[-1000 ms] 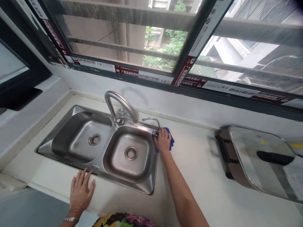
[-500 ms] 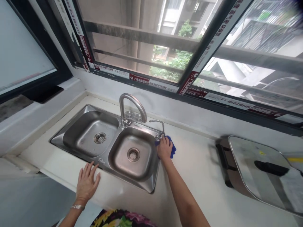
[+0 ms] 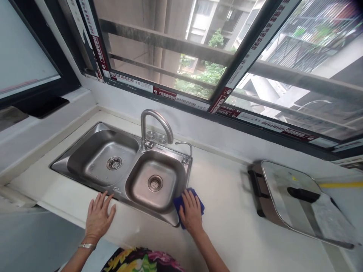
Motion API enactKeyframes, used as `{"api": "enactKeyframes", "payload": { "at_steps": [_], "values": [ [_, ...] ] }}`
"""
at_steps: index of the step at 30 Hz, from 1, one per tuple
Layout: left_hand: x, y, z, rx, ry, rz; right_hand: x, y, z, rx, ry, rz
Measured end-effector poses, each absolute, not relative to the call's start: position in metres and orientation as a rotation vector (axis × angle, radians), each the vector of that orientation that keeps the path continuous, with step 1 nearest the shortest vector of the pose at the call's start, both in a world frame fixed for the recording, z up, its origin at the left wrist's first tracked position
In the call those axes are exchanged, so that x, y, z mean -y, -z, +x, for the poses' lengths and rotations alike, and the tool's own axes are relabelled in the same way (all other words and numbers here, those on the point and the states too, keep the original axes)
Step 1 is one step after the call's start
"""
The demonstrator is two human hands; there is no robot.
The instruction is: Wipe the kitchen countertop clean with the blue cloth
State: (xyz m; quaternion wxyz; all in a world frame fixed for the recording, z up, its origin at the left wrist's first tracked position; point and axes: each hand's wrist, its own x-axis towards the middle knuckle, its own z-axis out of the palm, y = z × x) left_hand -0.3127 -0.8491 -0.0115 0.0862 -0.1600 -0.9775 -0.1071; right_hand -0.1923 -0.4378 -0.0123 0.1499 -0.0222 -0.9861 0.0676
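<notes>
My right hand [image 3: 191,213] holds a folded blue cloth [image 3: 199,202] down under its palm and fingers. Part of the cloth lies on the right front corner of the steel double sink [image 3: 129,194], the rest on the white countertop. My left hand [image 3: 99,217] is open, its fingers spread on the counter and the tips by the sink's front rim. A curved faucet [image 3: 155,113] rises behind the divider between the two basins. At the back right corner of the sink stands a thin small spout [image 3: 187,147].
On the right of the countertop [image 3: 227,234] stands a brown electric pan [image 3: 263,189] with a glass lid and black handles. Two clear round pieces [image 3: 157,138] sit behind the faucet. A dark flat object [image 3: 49,107] lies on the left ledge. The window frame [image 3: 198,105] runs along the back.
My right hand has drawn the blue cloth from beside the small spout toward me, along the sink's right edge to its front corner. My left hand stays by the front rim. The view has shifted.
</notes>
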Motion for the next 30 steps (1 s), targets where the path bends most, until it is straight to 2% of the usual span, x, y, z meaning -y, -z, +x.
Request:
{"api": "enactKeyframes", "payload": {
  "at_steps": [5,19,24,30],
  "values": [
    [0.848,0.009,-0.313,2.947,0.327,-0.468,0.429,0.013,-0.201,2.844,-0.225,-0.143],
    [0.847,0.002,-0.310,3.009,0.294,-0.445,0.346,0.033,-0.340,2.593,-0.190,-0.602],
    [0.842,-0.008,-0.306,3.052,0.289,-0.426,0.344,0.038,-0.324,2.594,-0.162,-0.541],
    [0.842,-0.007,-0.300,3.018,0.413,-0.391,0.364,0.040,-0.242,2.568,-0.157,-0.532]
  ]
}}
